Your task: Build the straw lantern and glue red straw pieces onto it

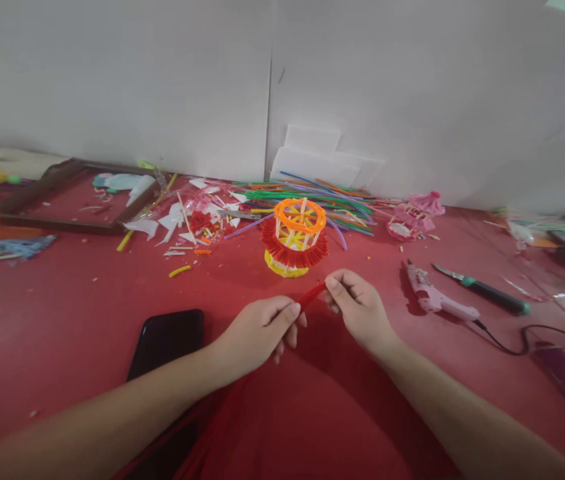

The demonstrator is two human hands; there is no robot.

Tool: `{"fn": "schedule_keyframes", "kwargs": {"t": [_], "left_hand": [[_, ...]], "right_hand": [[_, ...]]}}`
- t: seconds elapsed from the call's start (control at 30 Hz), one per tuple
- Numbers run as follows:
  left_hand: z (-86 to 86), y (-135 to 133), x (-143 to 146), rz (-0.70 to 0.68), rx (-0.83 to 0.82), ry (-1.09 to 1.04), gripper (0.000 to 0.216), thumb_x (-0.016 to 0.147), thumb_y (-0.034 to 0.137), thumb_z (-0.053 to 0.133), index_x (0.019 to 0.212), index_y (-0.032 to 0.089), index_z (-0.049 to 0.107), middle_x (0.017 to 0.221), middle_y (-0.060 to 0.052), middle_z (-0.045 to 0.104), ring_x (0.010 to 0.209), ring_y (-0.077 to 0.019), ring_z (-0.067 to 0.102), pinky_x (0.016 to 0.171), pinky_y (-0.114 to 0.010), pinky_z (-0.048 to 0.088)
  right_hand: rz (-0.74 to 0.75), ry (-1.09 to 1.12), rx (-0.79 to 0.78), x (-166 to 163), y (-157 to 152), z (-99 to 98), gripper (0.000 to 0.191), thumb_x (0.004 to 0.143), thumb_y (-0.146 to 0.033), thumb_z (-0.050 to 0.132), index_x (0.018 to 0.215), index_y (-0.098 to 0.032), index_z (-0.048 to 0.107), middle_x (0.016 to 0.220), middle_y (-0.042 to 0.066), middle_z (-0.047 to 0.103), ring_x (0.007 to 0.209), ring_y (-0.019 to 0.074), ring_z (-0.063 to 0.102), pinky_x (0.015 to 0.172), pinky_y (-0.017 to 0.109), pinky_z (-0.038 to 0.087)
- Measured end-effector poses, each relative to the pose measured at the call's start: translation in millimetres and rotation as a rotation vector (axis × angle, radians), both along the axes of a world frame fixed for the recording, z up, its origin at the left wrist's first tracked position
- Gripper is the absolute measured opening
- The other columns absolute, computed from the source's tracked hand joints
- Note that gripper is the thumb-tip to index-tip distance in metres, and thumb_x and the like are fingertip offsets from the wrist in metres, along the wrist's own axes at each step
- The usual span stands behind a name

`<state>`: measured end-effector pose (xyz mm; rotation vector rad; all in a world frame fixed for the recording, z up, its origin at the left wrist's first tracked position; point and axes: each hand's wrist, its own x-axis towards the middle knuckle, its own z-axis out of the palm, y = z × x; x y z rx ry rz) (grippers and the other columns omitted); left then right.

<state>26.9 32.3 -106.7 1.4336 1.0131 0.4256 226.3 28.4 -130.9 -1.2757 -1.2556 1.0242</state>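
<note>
My left hand (pixel 262 330) and my right hand (pixel 359 307) both pinch a short red strip (pixel 312 293), which runs between their fingertips just above the table. The strip's exact material I cannot make out. Right behind it stands a small round craft model (pixel 299 237), upright, with an orange top ring, thin pale posts, yellow spokes, a red frilled band and a yellow base. Neither hand touches the model. Left of my left forearm lies a black phone (pixel 169 337), partly hidden by the arm.
At right lie a pink glue gun (pixel 435 297) with a black cord and a green-handled knife (pixel 487 291). Several coloured pipe cleaners (pixel 262 195), paper scraps (pixel 169 220) and a pink model (pixel 415 217) line the back. A brown frame (pixel 62 223) rests at left.
</note>
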Motion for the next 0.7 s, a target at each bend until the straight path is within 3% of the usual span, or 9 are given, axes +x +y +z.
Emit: {"fn": "schedule_keyframes", "kwargs": {"t": [0.13,0.23,0.33,0.43,0.57,0.7], "left_hand": [[-4.3,2.9,-4.0,0.024,0.018,-0.003,0.038,0.097,0.044,0.041,0.084,0.016,0.062,0.062,0.001,0.06,0.05,-0.0108,0.055,0.05,-0.022,0.041],[-6.1,4.4,-5.5,0.037,-0.003,-0.069,0.03,0.096,0.039,0.047,0.091,0.016,0.066,0.075,-0.003,0.069,0.056,-0.0111,0.059,0.055,-0.023,0.043],[-5.1,4.6,-4.3,0.059,-0.131,-0.206,0.022,0.092,0.029,0.055,0.106,0.017,0.068,0.091,-0.005,0.075,0.069,-0.012,0.065,0.065,-0.023,0.048],[-2.1,3.8,-2.6,0.046,-0.341,-0.324,0.028,0.085,0.017,0.065,0.113,0.018,0.068,0.097,-0.005,0.077,0.074,-0.0123,0.069,0.073,-0.025,0.051],[-0.4,2.6,-1.9,0.039,-0.487,-0.463,0.027,0.08,0.011,0.07,0.107,0.016,0.07,0.097,-0.007,0.078,0.076,-0.0138,0.073,0.075,-0.026,0.054],[-3.9,4.5,-1.8,0.136,-0.583,-0.538,0.03,0.08,0.004,0.07,0.108,0.015,0.069,0.098,-0.008,0.078,0.086,-0.0157,0.075,0.082,-0.026,0.056]], "right_hand": [[-0.053,0.117,0.019,16.7,14.3,-5.4,0.04,0.081,-0.057,0.07,0.073,-0.019,0.057,0.059,-0.005,0.053,0.049,0.0064,0.045,0.047,0.02,0.034],[-0.062,0.147,0.039,30.0,23.9,-9.7,0.04,0.08,-0.056,0.072,0.074,-0.02,0.056,0.059,-0.006,0.052,0.048,0.0057,0.043,0.047,0.02,0.032],[-0.056,0.173,0.043,38.4,29.3,-11.1,0.039,0.078,-0.055,0.075,0.074,-0.02,0.056,0.055,-0.007,0.05,0.047,0.0056,0.041,0.047,0.02,0.03],[-0.052,0.202,0.028,41.1,31.6,-8.3,0.043,0.075,-0.058,0.076,0.073,-0.021,0.054,0.052,-0.008,0.048,0.045,0.006,0.039,0.046,0.021,0.029],[-0.013,0.241,-0.019,39.1,31.5,0.9,0.047,0.07,-0.06,0.078,0.074,-0.022,0.052,0.052,-0.009,0.045,0.043,0.0062,0.035,0.045,0.022,0.029],[0.046,0.26,-0.065,40.6,29.4,9.4,0.046,0.068,-0.06,0.078,0.077,-0.023,0.052,0.053,-0.01,0.04,0.042,0.0064,0.031,0.044,0.023,0.028]]}}
